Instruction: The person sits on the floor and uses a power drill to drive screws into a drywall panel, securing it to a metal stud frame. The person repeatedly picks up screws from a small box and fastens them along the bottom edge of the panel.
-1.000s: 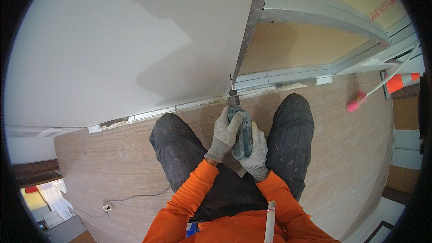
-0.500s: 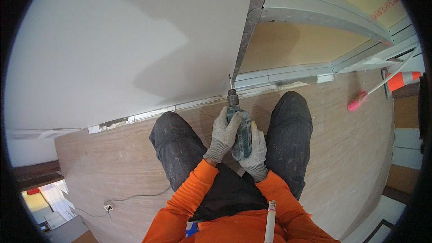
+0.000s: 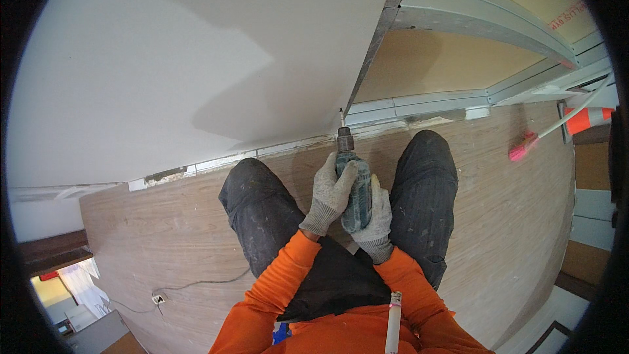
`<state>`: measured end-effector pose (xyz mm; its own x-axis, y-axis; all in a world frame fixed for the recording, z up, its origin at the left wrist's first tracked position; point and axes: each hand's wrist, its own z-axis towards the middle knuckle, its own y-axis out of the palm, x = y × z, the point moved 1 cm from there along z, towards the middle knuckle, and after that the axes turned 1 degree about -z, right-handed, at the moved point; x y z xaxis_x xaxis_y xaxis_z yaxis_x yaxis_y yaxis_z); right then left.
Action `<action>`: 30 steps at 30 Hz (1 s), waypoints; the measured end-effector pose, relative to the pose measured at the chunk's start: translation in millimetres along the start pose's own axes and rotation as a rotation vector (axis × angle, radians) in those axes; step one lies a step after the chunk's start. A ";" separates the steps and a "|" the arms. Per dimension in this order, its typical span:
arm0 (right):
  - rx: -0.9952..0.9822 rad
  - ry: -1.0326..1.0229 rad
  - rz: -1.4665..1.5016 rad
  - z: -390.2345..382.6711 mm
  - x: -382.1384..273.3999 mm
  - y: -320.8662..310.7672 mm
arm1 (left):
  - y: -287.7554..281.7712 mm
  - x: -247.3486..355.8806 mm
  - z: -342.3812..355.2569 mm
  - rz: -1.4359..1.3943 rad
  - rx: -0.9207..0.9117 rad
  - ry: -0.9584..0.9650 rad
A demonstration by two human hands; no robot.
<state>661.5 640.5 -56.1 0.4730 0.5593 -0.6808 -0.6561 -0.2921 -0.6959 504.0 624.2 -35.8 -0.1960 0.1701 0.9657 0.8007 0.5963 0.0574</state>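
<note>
Between the left hand (image 3: 331, 190) and the right hand (image 3: 377, 215), I had the teal power drill (image 3: 358, 190), its chuck pointing forward. Both gloved hands were curled around it, the left along its left side, the right farther back on its right. Ahead of the fingers, the bit (image 3: 341, 117) stood near the white panel's (image 3: 164, 92) lower corner; I couldn't tell whether they touched. Forward and right of the hands, past the panel's edge, framing (image 3: 485, 24) bordered a recess. Knees (image 3: 426, 167) flanked both hands, with floor (image 3: 164, 236) spreading beyond.
</note>
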 end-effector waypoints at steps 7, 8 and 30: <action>-0.017 0.018 -0.019 0.1 1.4 1.0 | -4.4 -23.4 6.4 0.054 -0.019 -0.013; -0.017 0.012 -0.028 0.3 1.0 -0.2 | -4.3 -25.5 7.2 0.062 -0.019 -0.015; -0.084 0.101 -0.030 0.6 0.8 -0.1 | -1.5 -9.1 5.4 0.030 -0.021 0.041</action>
<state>661.6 641.5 -56.4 0.5510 0.4889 -0.6763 -0.5912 -0.3433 -0.7298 501.6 626.0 -46.0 -0.1483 0.1553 0.9767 0.8177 0.5747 0.0327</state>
